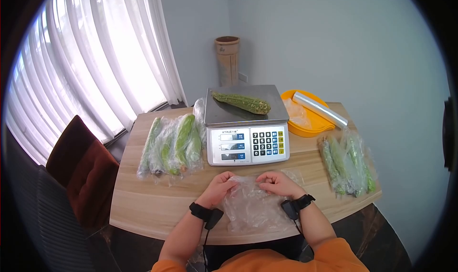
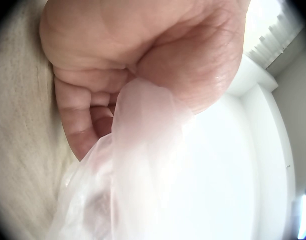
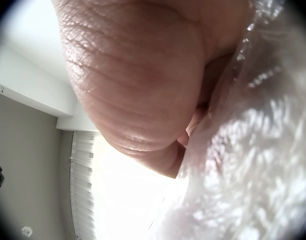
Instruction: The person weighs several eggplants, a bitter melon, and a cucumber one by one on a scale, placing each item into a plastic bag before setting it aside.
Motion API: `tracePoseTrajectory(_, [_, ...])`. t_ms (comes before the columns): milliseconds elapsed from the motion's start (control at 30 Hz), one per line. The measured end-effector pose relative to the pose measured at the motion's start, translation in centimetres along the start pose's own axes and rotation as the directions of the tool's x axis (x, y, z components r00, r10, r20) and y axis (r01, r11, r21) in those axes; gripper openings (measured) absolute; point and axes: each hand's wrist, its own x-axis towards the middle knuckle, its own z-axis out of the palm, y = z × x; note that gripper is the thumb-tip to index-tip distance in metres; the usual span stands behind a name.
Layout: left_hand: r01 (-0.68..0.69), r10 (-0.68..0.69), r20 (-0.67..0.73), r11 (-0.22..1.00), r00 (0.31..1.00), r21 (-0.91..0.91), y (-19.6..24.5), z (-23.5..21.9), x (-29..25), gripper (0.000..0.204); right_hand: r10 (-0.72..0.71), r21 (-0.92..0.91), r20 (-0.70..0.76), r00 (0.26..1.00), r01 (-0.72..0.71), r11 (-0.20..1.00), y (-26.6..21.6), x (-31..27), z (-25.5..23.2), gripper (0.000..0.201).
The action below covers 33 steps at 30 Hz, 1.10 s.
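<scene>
A thin clear plastic bag (image 1: pixel 253 206) lies crumpled at the front of the table between the two hands. The left hand (image 1: pixel 221 186) pinches its upper left edge; in the left wrist view a fold of the plastic (image 2: pixel 143 115) runs out from between thumb and curled fingers. At the upper right edge, the right hand (image 1: pixel 279 184) grips the bag with thumb and fingers, and wrinkled film (image 3: pixel 253 165) spreads beside it in the right wrist view. Beyond the hands, a long, bumpy green gourd (image 1: pixel 242 102) rests on the steel pan of a digital scale (image 1: pixel 248 145).
Plastic-wrapped long green vegetables (image 1: pixel 183 138) lie left of the scale. More bagged green vegetables (image 1: pixel 347 164) lie near the right edge. A yellow basin (image 1: pixel 312 129) with a roll of plastic film (image 1: pixel 318 109) across it stands behind them. A brown chair (image 1: pixel 86 172) stands at the left.
</scene>
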Motion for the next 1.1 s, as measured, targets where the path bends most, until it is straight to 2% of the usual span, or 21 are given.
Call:
tracePoseTrajectory(267, [-0.001, 0.001, 0.028, 1.000, 1.000, -0.009, 0.2, 0.1, -0.2, 0.002, 0.001, 0.023, 0.001, 1.000, -0.001, 1.000, 0.4, 0.1, 0.0, 0.022])
tracePoseTrajectory(367, [-0.016, 0.016, 0.014, 1.000, 1.000, -0.005, 0.3, 0.3, -0.3, 0.007, 0.003, 0.020, -0.007, 1.000, -0.003, 1.000, 0.3, 0.0, 0.1, 0.021])
tracePoseTrajectory(467, [-0.023, 0.020, 0.026, 0.992, 0.999, 0.121, 1.0, 0.6, -0.6, 0.010, 0.012, 0.015, -0.019, 1.000, -0.012, 1.000, 0.0, -0.1, 0.2, 0.021])
tracePoseTrajectory(667, [-0.008, 0.012, -0.026, 0.990, 1.000, 0.142, 1.1, 0.9, -0.7, 0.013, 0.019, 0.012, -0.036, 0.999, -0.019, 1.000, 0.1, 0.0, 0.3, 0.021])
tracePoseTrajectory(800, [-0.036, 0.034, 0.018, 0.990, 0.999, 0.136, 0.7, 0.4, -0.4, 0.013, 0.003, -0.009, -0.034, 0.999, -0.003, 1.000, 0.2, 0.1, 0.2, 0.022])
tracePoseTrajectory(900, [-0.037, 0.034, 0.025, 0.990, 0.999, 0.134, 0.5, 0.1, -0.3, 0.013, -0.049, -0.050, 0.008, 0.999, 0.049, 0.998, -2.1, -0.3, 0.6, 0.021])
tracePoseTrajectory(1000, [-0.032, 0.030, 0.013, 0.991, 0.999, 0.133, 0.4, 0.1, -0.3, 0.013, -0.155, -0.067, -0.161, 0.975, 0.146, 0.987, -5.3, 0.1, -0.1, 0.021])
tracePoseTrajectory(1067, [-0.033, 0.033, 0.008, 0.993, 0.999, 0.114, 0.2, 0.1, -0.1, 0.013, -0.393, -0.356, -0.346, 0.852, 0.269, 0.895, -6.6, 1.8, -1.2, 0.020])
tracePoseTrajectory(1100, [-0.036, 0.035, 0.015, 0.992, 0.999, 0.121, 0.2, 0.1, -0.1, 0.013, -0.451, -0.416, -0.395, 0.801, 0.281, 0.865, -7.2, 2.8, -1.8, 0.021])
